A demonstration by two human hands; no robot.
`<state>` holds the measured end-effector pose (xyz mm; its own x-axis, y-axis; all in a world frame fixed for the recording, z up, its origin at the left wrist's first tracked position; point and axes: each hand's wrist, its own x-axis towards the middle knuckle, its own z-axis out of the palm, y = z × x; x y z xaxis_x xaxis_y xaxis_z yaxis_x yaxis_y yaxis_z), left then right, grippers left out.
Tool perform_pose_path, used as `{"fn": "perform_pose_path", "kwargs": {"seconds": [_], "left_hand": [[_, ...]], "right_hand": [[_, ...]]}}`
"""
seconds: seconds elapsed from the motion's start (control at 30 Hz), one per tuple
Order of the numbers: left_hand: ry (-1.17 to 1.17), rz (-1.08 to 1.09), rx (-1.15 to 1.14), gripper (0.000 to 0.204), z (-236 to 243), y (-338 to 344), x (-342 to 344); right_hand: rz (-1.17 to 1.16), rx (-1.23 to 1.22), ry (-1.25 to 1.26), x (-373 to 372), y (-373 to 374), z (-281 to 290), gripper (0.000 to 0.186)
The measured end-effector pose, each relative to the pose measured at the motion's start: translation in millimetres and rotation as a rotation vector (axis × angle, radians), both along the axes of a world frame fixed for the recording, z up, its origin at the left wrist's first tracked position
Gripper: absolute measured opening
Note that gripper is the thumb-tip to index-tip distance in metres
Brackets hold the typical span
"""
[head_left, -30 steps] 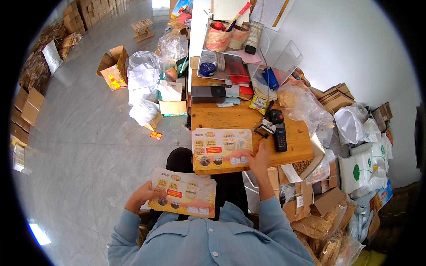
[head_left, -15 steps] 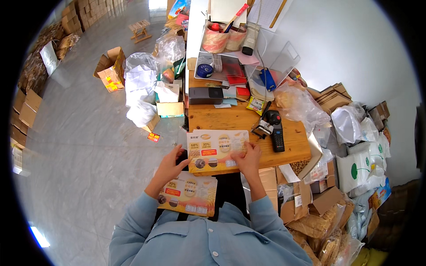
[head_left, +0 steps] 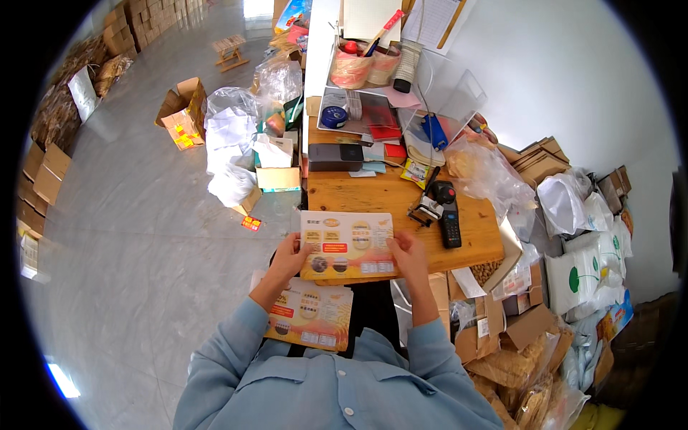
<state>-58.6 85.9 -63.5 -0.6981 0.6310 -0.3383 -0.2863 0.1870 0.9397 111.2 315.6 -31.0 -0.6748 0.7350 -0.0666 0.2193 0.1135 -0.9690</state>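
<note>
Upright-facing printed leaflets point(head_left: 347, 245), white at the top and orange-yellow below, are gathered in a small stack over the near edge of the wooden desk point(head_left: 344, 192). My left hand point(head_left: 288, 256) grips their left edge, thumb on top. At the right edge, my right hand point(head_left: 410, 256) closes on the same leaflets. A second pile of matching leaflets point(head_left: 312, 324) rests on my lap, partly covered by my left forearm. How thick the held stack is cannot be made out.
A tape dispenser point(head_left: 428, 206) and a dark handheld device with keys point(head_left: 450, 228) stand right of the leaflets. Behind them are a black box point(head_left: 335, 157) and a clear organizer. Cartons and plastic bags point(head_left: 573, 279) crowd the right; an open carton point(head_left: 183, 115) sits on the floor at left.
The held leaflets have shifted slightly left and lie straighter. My right hand has moved from lying over their lower right face to their right edge.
</note>
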Motion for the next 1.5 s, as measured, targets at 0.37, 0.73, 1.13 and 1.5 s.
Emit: {"fn": "perform_pose_path", "kwargs": {"seconds": [0.37,0.73,1.13,1.5], "left_hand": [[-0.112,0.204,0.233,0.023,24.3,-14.4,-3.8],[-0.034,0.213,0.439,0.023,67.3,-13.3,15.6],[0.241,-0.161,0.415,0.026,59.5,-23.1,18.0],[0.298,-0.067,0.023,0.020,33.0,-17.9,8.5]], "right_hand": [[0.120,-0.177,0.078,8.9,-21.1,-2.8,0.039],[0.067,0.066,0.191,23.9,-38.3,16.4,0.011],[-0.031,0.460,0.323,15.2,-40.6,0.4,0.014],[-0.028,0.262,0.085,16.5,-21.9,21.7,0.025]]}}
